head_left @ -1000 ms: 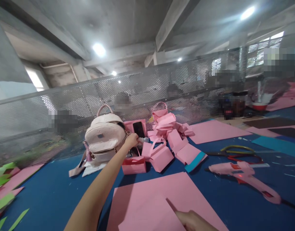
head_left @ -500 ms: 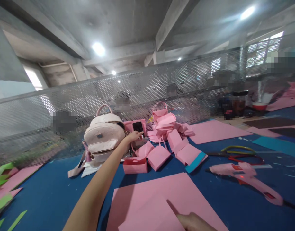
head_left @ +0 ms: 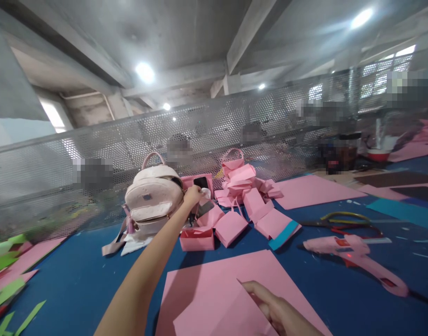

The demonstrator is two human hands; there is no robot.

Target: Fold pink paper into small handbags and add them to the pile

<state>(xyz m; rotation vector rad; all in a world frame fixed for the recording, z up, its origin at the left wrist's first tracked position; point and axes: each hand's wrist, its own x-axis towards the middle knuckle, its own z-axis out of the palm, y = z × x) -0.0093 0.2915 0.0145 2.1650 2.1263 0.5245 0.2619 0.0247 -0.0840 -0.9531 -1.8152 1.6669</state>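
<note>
My left hand (head_left: 193, 195) reaches far forward beside the white backpack (head_left: 154, 200). Its fingers are closed at a small white thing (head_left: 206, 192) that I cannot make out well, just in front of a dark-screened phone (head_left: 200, 182). Near me, my right hand (head_left: 273, 303) grips the edge of a pink paper sheet (head_left: 214, 310), thumb and fingers at its right side. That sheet lies over a larger pink sheet (head_left: 259, 263) on the blue table. A small open pink paper box (head_left: 197, 240) sits below my left forearm, with a folded pink paper piece (head_left: 231, 227) to its right.
A pink glue gun (head_left: 354, 254) with a lit red light lies on the right, its cord running off. Behind it are scissors (head_left: 350, 218). Folded pink pieces (head_left: 240, 177) are heaped against the perforated metal screen (head_left: 214, 121). Green paper strips (head_left: 30, 317) lie at left.
My left hand has drawn slightly back from the phone, and a white thing now shows at its fingertips. My right hand has come further into view along the pink sheet's edge.
</note>
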